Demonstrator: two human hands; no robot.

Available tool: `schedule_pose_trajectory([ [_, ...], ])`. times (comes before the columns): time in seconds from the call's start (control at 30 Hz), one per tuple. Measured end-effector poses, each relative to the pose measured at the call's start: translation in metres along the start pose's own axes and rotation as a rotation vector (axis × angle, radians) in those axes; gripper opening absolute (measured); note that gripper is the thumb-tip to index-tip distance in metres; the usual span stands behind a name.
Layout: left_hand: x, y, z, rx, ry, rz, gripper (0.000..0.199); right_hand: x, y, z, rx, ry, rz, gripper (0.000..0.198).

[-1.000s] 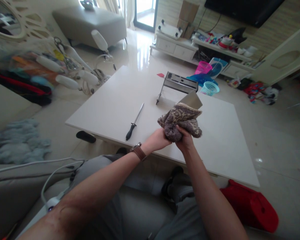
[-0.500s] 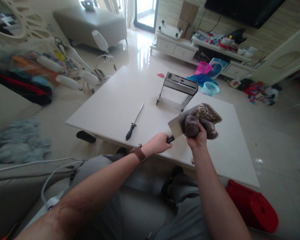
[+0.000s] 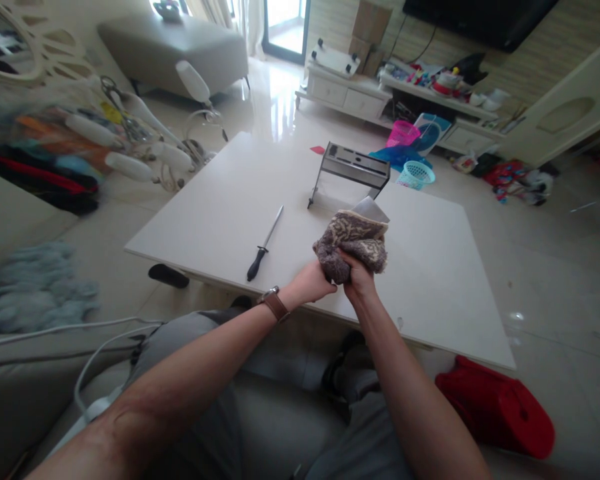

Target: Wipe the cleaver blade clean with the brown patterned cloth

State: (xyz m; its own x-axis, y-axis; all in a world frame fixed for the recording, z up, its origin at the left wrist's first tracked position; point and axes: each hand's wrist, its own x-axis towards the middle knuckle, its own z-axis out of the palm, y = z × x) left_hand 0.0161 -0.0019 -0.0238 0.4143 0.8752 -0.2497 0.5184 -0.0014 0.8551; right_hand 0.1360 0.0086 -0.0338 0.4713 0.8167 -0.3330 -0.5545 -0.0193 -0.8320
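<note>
"Two hands, both closed: what does each one have?"

"The left hand (image 3: 314, 283) is curled at the handle end of a cleaver (image 3: 374, 209), though its fingers and the cloth hide the handle. The right hand (image 3: 359, 275) grips a bunched brown-and-cream towel (image 3: 354, 230)."

"Anything on the wrists?"

"A watch (image 3: 274, 303) with a brown strap, on the left one."

"And the blade?"

"Mostly under the towel. Its grey end sticks out on the far side, angled away from the person and to the right."

"Where is all that?"

"Over the near part of the white counter (image 3: 430, 267). I can't tell whether the towel touches the top."

"What's close by?"

"A sharpening steel (image 3: 258, 260) lies left of the hands, black handle toward the person, rod slanting away. Just beyond the blade stands a metal frame (image 3: 356, 163) with a slotted top, well apart from the steel."

"Farther out?"

"Low at the counter's near right corner, a red case (image 3: 497, 407). Past the far edge, a light-blue basket (image 3: 416, 175), crumpled blue plastic (image 3: 397, 159) and a pink basket (image 3: 403, 133). Behind those, a white cabinet (image 3: 325, 85); above it, a black television (image 3: 480, 20)."
</note>
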Motion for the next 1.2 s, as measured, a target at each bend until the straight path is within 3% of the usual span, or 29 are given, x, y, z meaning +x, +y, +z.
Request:
schedule_pose_trajectory([
  [0.13,-0.006,0.014,-0.002,-0.004,-0.108,-0.049,0.009,0.015,-0.011,-0.01,0.029,0.005,-0.02,0.035],
  [0.4,-0.014,0.016,-0.005,0.061,-0.131,0.008,0.016,0.042,-0.039,-0.031,0.099,-0.056,0.005,0.025],
  [0.63,-0.01,0.009,-0.01,0.057,-0.046,-0.022,0.007,0.01,-0.01,-0.009,0.069,-0.124,0.116,0.031],
  [0.8,-0.008,0.004,-0.01,-0.035,0.0,-0.031,0.035,-0.004,0.006,0.001,0.047,-0.151,0.161,0.041],
  [0.97,-0.009,0.008,-0.009,-0.021,-0.048,-0.023,0.03,0.001,0.005,-0.007,0.037,-0.149,0.176,0.039],
  [1.2,-0.008,0.01,-0.005,-0.003,-0.045,-0.007,0.045,0.003,0.004,-0.014,0.032,-0.154,0.193,0.035],
])
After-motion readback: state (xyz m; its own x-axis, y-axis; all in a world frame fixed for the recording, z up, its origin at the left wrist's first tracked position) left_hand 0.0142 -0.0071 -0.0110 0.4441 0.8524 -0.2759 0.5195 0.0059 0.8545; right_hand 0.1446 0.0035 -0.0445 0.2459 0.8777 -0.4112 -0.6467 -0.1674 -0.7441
